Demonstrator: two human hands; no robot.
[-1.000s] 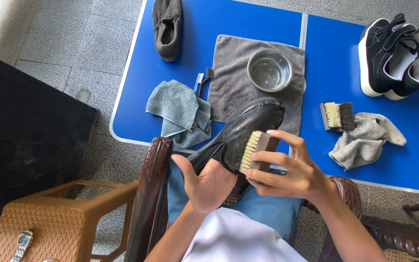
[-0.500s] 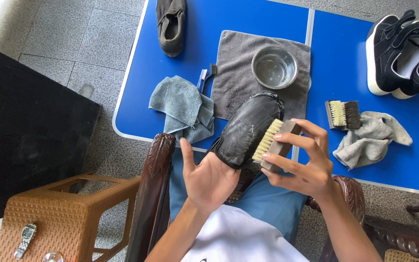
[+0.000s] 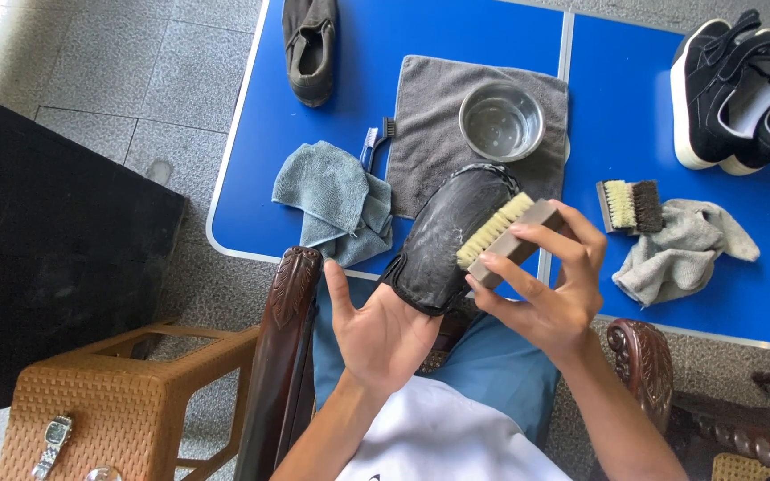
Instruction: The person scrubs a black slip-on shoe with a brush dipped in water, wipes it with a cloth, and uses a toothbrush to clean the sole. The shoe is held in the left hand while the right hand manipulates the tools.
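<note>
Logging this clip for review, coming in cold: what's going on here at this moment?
A seated person holds a dark shoe sole-up on the left hand and presses a pale-bristled brush, gripped in the right hand, against its sole, which shows whitish streaks. On the blue table lie a grey towel with a metal bowl on it, a blue-grey cloth, a second shoe, another brush, a grey rag and black sneakers.

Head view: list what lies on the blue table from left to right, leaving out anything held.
Crumpled blue-grey cloth → blue-handled small brush → round metal bowl on the grey towel → two-tone bristle brush → crumpled light grey rag → black sneakers with white soles.
</note>
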